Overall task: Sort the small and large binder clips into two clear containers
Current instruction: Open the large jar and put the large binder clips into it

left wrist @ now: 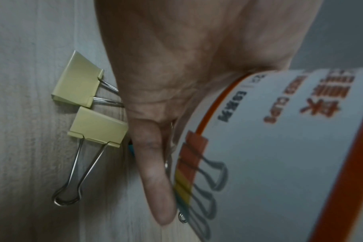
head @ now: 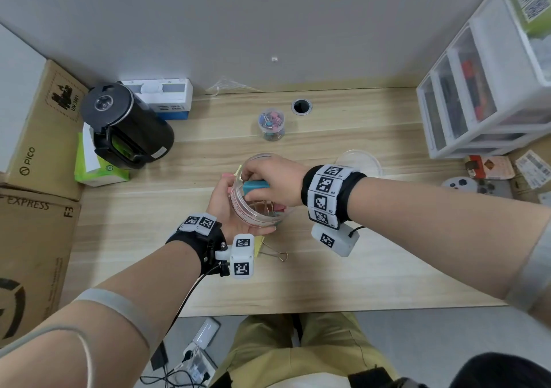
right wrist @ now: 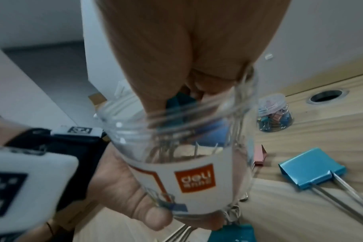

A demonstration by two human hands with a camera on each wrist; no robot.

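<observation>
Where the right hand (head: 268, 179) enters the jar (head: 253, 220), its fingertips are hidden.

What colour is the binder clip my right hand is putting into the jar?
Teal blue. The clip shows best in the head view, pinched by the right hand inside the jar.

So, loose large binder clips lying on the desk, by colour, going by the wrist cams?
Yellow binder clips: 2
Blue binder clip: 1
Teal binder clip: 1
Pink binder clip: 1
Total: 5. More may be hidden behind the jar.
</observation>
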